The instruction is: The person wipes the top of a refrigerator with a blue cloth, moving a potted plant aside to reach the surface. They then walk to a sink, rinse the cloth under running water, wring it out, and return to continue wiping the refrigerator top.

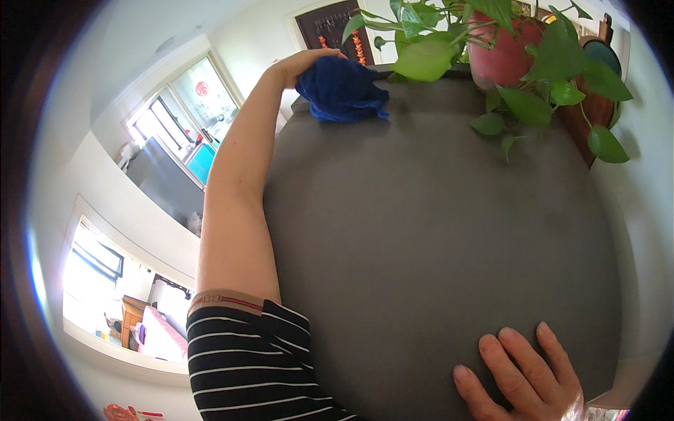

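My left hand (310, 62) reaches up to the far left corner of a large dark grey panel (442, 226) and holds a bunched blue cloth (342, 89) against it. Part of the hand is hidden behind the cloth. At the lower right, my right hand (526, 376) rests on the panel with its fingers spread and nothing held. A pink plant pot (503, 47) with trailing green leaves stands at the panel's far right end.
Leaves (526, 105) hang over the panel's upper right part. Behind them is a brown object (584, 110), not clearly seen. A white wall (650, 221) runs along the right. A glass door (202, 100) and a doorway lie at left.
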Demonstrator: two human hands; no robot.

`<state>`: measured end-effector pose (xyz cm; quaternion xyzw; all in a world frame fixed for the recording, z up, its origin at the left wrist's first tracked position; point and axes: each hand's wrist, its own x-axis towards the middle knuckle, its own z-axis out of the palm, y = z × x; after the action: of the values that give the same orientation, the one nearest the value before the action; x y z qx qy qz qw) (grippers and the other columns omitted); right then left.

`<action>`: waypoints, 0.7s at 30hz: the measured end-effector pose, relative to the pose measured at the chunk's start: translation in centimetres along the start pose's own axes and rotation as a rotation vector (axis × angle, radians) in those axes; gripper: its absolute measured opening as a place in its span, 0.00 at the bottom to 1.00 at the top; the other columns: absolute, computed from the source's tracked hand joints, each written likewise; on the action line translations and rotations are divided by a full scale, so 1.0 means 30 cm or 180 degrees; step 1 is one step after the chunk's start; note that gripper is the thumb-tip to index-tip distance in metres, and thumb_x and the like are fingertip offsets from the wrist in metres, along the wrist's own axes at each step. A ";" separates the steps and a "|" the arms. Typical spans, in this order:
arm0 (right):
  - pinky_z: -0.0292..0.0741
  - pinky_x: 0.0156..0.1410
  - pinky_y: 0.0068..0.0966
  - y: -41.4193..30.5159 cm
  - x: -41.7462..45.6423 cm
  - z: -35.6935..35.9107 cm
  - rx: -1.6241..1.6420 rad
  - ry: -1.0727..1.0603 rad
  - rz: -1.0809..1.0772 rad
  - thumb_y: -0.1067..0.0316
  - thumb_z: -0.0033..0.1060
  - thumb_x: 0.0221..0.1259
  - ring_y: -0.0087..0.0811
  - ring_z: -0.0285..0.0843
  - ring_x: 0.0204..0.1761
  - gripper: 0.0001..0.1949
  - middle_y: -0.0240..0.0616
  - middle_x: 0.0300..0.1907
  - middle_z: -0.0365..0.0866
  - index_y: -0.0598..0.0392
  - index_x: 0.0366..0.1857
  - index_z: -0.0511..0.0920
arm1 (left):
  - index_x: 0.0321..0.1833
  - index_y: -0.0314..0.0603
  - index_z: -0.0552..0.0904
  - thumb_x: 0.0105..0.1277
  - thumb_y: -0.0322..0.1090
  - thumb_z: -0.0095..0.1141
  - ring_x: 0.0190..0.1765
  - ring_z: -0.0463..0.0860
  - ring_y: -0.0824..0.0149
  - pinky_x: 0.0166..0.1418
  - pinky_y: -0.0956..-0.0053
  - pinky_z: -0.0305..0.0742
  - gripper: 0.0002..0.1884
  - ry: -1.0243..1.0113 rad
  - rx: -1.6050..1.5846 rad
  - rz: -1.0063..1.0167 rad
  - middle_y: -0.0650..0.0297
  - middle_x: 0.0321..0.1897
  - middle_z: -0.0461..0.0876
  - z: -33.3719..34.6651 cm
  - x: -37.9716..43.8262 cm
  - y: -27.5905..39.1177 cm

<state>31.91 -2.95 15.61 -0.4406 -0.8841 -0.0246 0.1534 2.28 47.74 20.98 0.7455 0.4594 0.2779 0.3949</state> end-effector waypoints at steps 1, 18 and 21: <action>0.67 0.66 0.53 -0.001 0.001 0.001 0.0022 -0.0001 0.0025 0.63 0.53 0.63 0.49 0.71 0.64 0.18 0.52 0.61 0.74 0.53 0.55 0.78 | 0.61 0.46 0.76 0.69 0.50 0.50 0.54 0.81 0.63 0.58 0.66 0.77 0.23 0.0112 0.0736 0.0033 0.59 0.54 0.81 0.012 -0.002 0.020; 0.66 0.66 0.53 -0.007 0.006 -0.006 -0.0001 0.0037 0.0025 0.61 0.54 0.63 0.48 0.70 0.64 0.19 0.50 0.62 0.73 0.53 0.57 0.78 | 0.59 0.52 0.77 0.64 0.47 0.53 0.54 0.80 0.49 0.56 0.55 0.75 0.21 0.3021 0.3481 0.0627 0.53 0.50 0.82 -0.141 0.152 -0.001; 0.66 0.66 0.53 -0.001 0.002 -0.010 0.0027 -0.0054 0.0009 0.60 0.54 0.63 0.48 0.70 0.64 0.19 0.50 0.62 0.73 0.53 0.57 0.77 | 0.60 0.57 0.76 0.66 0.48 0.51 0.62 0.76 0.52 0.61 0.49 0.71 0.20 0.2187 0.3643 0.0243 0.56 0.59 0.77 -0.127 0.258 -0.087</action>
<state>31.93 -2.97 15.91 -0.4414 -0.8849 -0.0168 0.1478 1.38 56.71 21.22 0.7223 0.6073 0.2258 -0.2418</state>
